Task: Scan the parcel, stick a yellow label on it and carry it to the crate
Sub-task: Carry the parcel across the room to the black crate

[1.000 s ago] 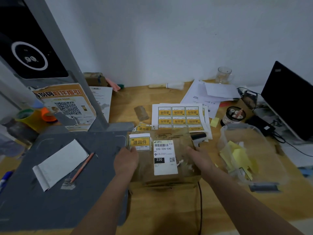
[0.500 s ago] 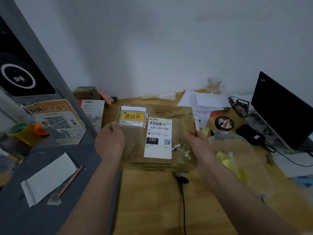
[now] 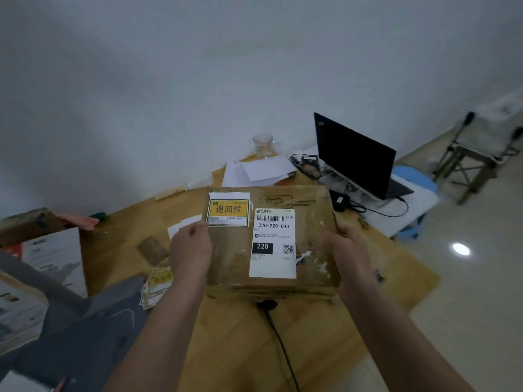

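Note:
A flat brown parcel (image 3: 311,222) is held up above the wooden desk (image 3: 249,335), top face towards me. A yellow label (image 3: 228,209) sits on its upper left corner, and a white shipping label (image 3: 273,242) with barcode and "220" covers its middle. My left hand (image 3: 191,250) grips the parcel's left edge just below the yellow label. My right hand (image 3: 349,256) grips the right edge. No crate is in view.
An open laptop (image 3: 353,155) stands at the far right of the desk with cables around it. Loose papers (image 3: 257,169) and a glass (image 3: 263,145) lie at the back. A grey mat (image 3: 85,335) covers the near left. A folding stool (image 3: 469,162) stands on the tiled floor at right.
Both hands lifted the parcel off the desk and held it higher. My view swung to the right, so the laptop and floor came in and the label sheets dropped from sight.

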The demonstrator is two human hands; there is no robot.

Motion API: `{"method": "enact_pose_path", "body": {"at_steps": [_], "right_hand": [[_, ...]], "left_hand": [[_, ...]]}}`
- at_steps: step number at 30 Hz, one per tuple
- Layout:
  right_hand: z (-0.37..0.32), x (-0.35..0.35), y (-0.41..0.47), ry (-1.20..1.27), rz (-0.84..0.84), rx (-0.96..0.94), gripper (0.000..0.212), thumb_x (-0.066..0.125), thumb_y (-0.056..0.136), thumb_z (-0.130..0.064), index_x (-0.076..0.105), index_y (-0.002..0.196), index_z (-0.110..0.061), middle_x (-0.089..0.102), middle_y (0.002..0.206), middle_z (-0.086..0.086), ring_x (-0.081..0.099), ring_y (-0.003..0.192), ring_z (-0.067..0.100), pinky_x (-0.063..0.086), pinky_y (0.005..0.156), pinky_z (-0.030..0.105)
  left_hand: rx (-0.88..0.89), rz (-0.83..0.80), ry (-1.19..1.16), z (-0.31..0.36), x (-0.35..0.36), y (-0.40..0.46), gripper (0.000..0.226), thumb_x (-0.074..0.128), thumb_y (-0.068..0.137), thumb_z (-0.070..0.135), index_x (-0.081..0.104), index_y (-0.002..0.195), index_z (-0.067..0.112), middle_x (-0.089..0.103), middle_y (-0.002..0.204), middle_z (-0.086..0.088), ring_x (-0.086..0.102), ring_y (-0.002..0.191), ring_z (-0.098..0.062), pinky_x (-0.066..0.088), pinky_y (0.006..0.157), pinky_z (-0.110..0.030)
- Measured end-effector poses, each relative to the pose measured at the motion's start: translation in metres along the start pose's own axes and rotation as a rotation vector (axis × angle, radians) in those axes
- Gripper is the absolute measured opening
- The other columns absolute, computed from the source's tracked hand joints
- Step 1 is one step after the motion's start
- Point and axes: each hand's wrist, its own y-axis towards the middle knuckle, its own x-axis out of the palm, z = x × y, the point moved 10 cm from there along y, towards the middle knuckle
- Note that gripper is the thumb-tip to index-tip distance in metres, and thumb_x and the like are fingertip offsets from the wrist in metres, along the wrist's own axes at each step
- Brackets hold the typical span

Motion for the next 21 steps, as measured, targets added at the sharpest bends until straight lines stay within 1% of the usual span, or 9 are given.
{"method": "enact_pose_path", "body": {"at_steps": [1,3,6,9,12,15,16,18,21], "right_hand": [[0.002,-0.009,-0.005,0.031,0.036,-0.003,0.025,0.052,0.085,-0.012,0.053,0.110,-0.017,0.067,0.094,0.014,0.069,0.076,0.031,0.058,0.061,0.042],[0.008,-0.026,-0.018,0.082,0.112,-0.004,0.024,0.051,0.086,-0.014,0.054,0.110,-0.016,0.067,0.099,0.017,0.069,0.082,0.033,0.059,0.066,0.046],[0.019,-0.052,-0.043,0.131,0.233,-0.018,0.023,0.051,0.087,-0.015,0.054,0.110,-0.018,0.066,0.097,0.014,0.069,0.085,0.032,0.059,0.069,0.046],[0.030,-0.077,-0.071,0.167,0.316,-0.009,0.023,0.049,0.087,-0.014,0.053,0.110,-0.018,0.066,0.096,0.013,0.068,0.086,0.032,0.058,0.074,0.049],[0.037,-0.110,-0.096,0.198,0.416,-0.006,0.027,0.048,0.086,-0.010,0.053,0.112,-0.014,0.066,0.098,0.016,0.068,0.086,0.033,0.058,0.073,0.047],[0.037,-0.147,-0.119,0.230,0.509,-0.035,0.026,0.048,0.084,-0.008,0.055,0.109,-0.013,0.066,0.098,0.016,0.067,0.086,0.034,0.058,0.075,0.047],[0.037,-0.161,-0.126,0.243,0.540,-0.048,0.026,0.049,0.083,-0.007,0.056,0.108,-0.013,0.066,0.099,0.016,0.067,0.087,0.034,0.057,0.077,0.048],[0.038,-0.189,-0.139,0.273,0.598,-0.072,0.026,0.050,0.081,-0.006,0.057,0.105,-0.013,0.067,0.099,0.016,0.067,0.088,0.035,0.057,0.078,0.049],[0.045,-0.236,-0.162,0.323,0.687,-0.088,0.023,0.051,0.079,-0.008,0.058,0.099,-0.015,0.067,0.101,0.018,0.067,0.090,0.037,0.056,0.080,0.054]], "left_hand": [[0.031,-0.030,0.015,0.005,0.005,-0.003,0.033,0.042,0.093,0.024,0.060,0.065,0.019,0.057,0.072,0.004,0.052,0.071,-0.017,0.040,0.067,-0.031],[0.087,-0.094,0.019,0.012,0.015,-0.009,0.030,0.042,0.093,0.023,0.062,0.072,0.013,0.056,0.071,0.003,0.049,0.069,-0.015,0.035,0.061,-0.030],[0.141,-0.197,0.003,0.019,0.031,-0.022,0.032,0.042,0.091,0.020,0.054,0.063,0.012,0.049,0.062,-0.001,0.042,0.060,-0.016,0.029,0.055,-0.031],[0.159,-0.306,-0.018,0.024,0.049,-0.043,0.032,0.043,0.089,0.019,0.052,0.058,0.014,0.048,0.060,-0.002,0.041,0.058,-0.018,0.030,0.057,-0.031],[0.190,-0.439,-0.034,0.031,0.072,-0.071,0.033,0.043,0.087,0.017,0.053,0.056,0.012,0.050,0.059,-0.004,0.043,0.059,-0.021,0.031,0.059,-0.032],[0.252,-0.535,-0.027,0.043,0.095,-0.107,0.030,0.042,0.087,0.015,0.062,0.071,-0.002,0.052,0.066,-0.013,0.045,0.063,-0.022,0.033,0.060,-0.034],[0.277,-0.553,-0.021,0.049,0.102,-0.119,0.030,0.041,0.087,0.013,0.062,0.072,-0.002,0.050,0.067,-0.015,0.043,0.064,-0.022,0.031,0.059,-0.034],[0.313,-0.590,-0.019,0.057,0.117,-0.145,0.029,0.041,0.089,0.012,0.058,0.069,0.001,0.046,0.065,-0.015,0.040,0.061,-0.021,0.029,0.057,-0.033],[0.338,-0.665,-0.019,0.066,0.147,-0.189,0.029,0.041,0.089,0.013,0.048,0.062,0.010,0.039,0.058,-0.009,0.036,0.057,-0.020,0.027,0.057,-0.035]]}}
